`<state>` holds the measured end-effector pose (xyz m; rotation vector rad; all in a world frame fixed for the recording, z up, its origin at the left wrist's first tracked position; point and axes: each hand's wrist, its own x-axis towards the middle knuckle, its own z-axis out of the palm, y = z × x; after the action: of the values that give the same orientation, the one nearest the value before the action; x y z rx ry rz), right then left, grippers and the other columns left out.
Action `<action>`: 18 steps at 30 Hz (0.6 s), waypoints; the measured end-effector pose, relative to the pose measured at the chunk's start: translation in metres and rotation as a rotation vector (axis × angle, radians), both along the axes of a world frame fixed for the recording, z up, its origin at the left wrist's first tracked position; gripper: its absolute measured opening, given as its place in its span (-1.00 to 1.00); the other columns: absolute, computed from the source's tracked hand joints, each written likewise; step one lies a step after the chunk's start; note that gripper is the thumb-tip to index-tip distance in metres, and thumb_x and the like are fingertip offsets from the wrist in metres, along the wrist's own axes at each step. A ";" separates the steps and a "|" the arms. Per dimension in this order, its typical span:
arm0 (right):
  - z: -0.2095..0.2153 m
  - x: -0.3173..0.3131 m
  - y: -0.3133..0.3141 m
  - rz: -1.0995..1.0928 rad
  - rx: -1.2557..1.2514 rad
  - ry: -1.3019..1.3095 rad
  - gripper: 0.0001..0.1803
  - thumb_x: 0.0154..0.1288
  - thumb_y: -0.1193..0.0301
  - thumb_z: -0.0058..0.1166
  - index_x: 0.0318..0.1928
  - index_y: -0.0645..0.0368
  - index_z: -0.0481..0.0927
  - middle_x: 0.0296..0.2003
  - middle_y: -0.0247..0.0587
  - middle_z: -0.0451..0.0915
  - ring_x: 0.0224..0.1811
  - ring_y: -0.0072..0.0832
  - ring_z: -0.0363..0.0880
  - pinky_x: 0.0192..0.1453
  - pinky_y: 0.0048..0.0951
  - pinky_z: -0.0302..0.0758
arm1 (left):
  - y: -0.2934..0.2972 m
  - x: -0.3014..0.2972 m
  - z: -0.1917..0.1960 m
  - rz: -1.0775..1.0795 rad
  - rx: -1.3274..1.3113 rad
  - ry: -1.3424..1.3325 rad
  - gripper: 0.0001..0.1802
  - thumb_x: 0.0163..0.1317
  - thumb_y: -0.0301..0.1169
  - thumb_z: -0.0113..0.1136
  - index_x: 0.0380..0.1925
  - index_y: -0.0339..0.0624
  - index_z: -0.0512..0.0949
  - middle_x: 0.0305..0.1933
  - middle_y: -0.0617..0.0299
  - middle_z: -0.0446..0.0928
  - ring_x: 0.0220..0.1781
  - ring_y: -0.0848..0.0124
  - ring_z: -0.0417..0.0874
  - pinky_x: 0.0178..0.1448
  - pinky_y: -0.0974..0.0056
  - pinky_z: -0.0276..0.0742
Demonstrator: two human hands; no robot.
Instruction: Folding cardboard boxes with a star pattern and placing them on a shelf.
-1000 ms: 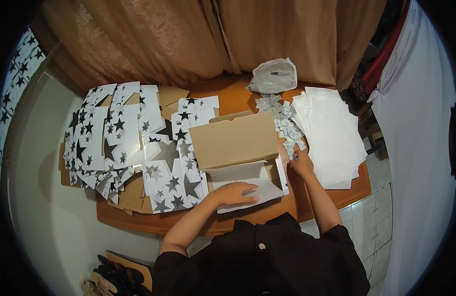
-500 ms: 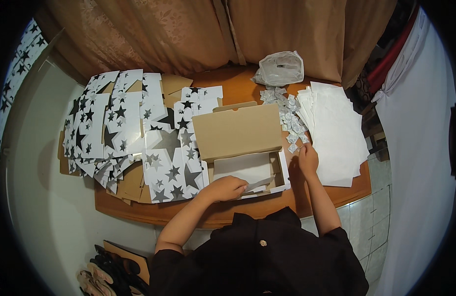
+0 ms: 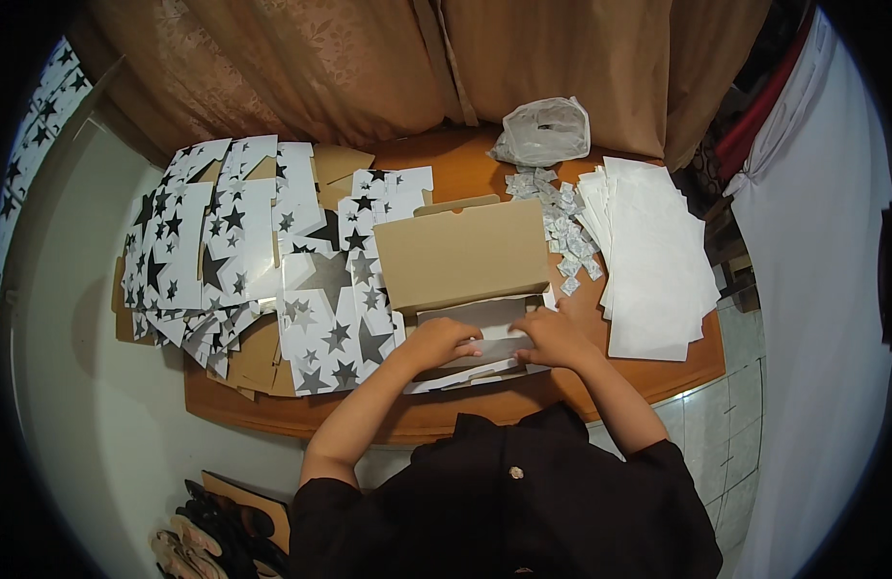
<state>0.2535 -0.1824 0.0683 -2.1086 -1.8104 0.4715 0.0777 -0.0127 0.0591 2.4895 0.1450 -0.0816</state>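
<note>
The cardboard box (image 3: 462, 253) stands formed on the bench (image 3: 615, 391), in front of the person, lid raised; white paper (image 3: 491, 316) is inside, seemingly not yet settled flat. The left hand (image 3: 438, 344) and right hand (image 3: 554, 338) reach into it, fingers part-curled at the paper; whether they pinch it cannot be told. Closing the lid remains undone. Beyond, small sachets (image 3: 566, 236), a paper stack (image 3: 658, 251) and flat star-printed cartons (image 3: 243, 241) lie unused. The hands hide part of the box's interior; any sachet inside cannot be made out.
</note>
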 end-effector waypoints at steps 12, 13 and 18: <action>0.001 0.024 -0.014 0.086 -0.241 -0.106 -0.88 0.02 0.35 0.20 -0.38 0.01 0.71 -0.40 -0.29 0.61 -0.15 -0.36 0.53 0.13 -0.08 0.07 | 0.020 -0.063 0.009 0.031 0.070 0.217 -0.82 0.02 -0.39 0.28 -0.34 -0.14 0.65 -0.36 0.03 0.62 -0.27 0.08 0.63 -0.17 0.10 0.50; 0.002 0.023 -0.015 0.094 -0.244 -0.132 -0.87 0.03 0.34 0.20 -0.38 0.01 0.71 -0.39 -0.31 0.61 -0.15 -0.36 0.53 0.13 -0.09 0.06 | 0.018 -0.063 0.011 -0.003 0.174 0.188 -0.82 0.01 -0.39 0.28 -0.32 -0.11 0.65 -0.35 0.09 0.62 -0.24 0.15 0.63 -0.12 0.13 0.46; -0.001 0.027 -0.018 0.031 -0.197 -0.065 -0.88 0.03 0.31 0.22 -0.39 0.01 0.70 -0.40 -0.37 0.61 -0.15 -0.41 0.52 0.09 -0.13 0.05 | 0.011 -0.061 0.027 -0.003 0.302 0.221 -0.79 0.00 -0.39 0.29 -0.29 -0.03 0.65 -0.21 0.25 0.57 -0.04 0.33 0.53 0.03 0.19 0.25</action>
<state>0.2803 -0.2006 0.0670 -2.2512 -1.9045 0.6198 0.0162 -0.0013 0.0865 2.7759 0.2626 -0.3615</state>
